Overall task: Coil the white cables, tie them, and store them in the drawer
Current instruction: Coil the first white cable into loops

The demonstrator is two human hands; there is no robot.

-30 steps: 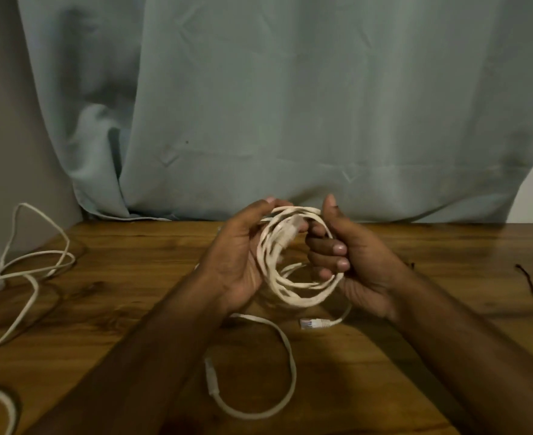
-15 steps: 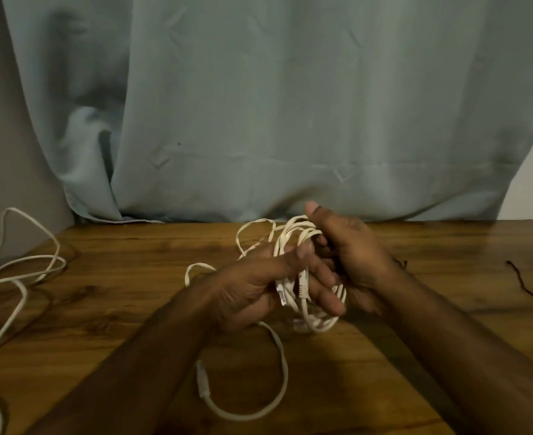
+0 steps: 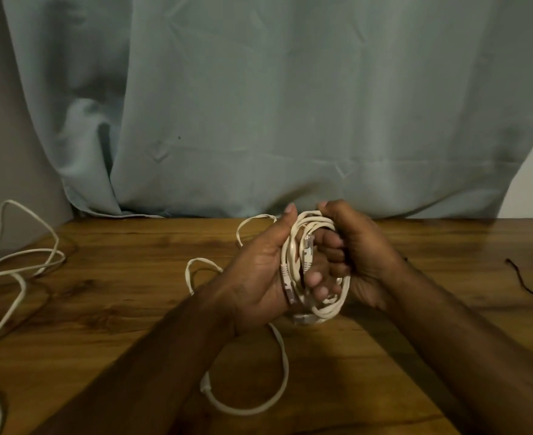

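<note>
Both hands gripped the coil [image 3: 314, 265] above the table [image 3: 447, 246]: the left hand [image 3: 260, 274] closed around its side, the right hand [image 3: 359, 255] clenched through it. Coiling seemed nearly finished; a loose tail [image 3: 252, 406] remained to wind. Next, probably, tying. Another cable [image 3: 23, 259] lay far left, a dark string [image 3: 524, 282] right.

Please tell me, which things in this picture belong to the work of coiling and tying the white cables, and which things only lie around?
Belong to the job:
- coiled white cable, held by the left hand and the right hand
- loose white cable at the table's left edge, not yet coiled

Only lying around:
- dark string on the wooden table; perhaps a tie, I cannot tell
- blue curtain
</note>
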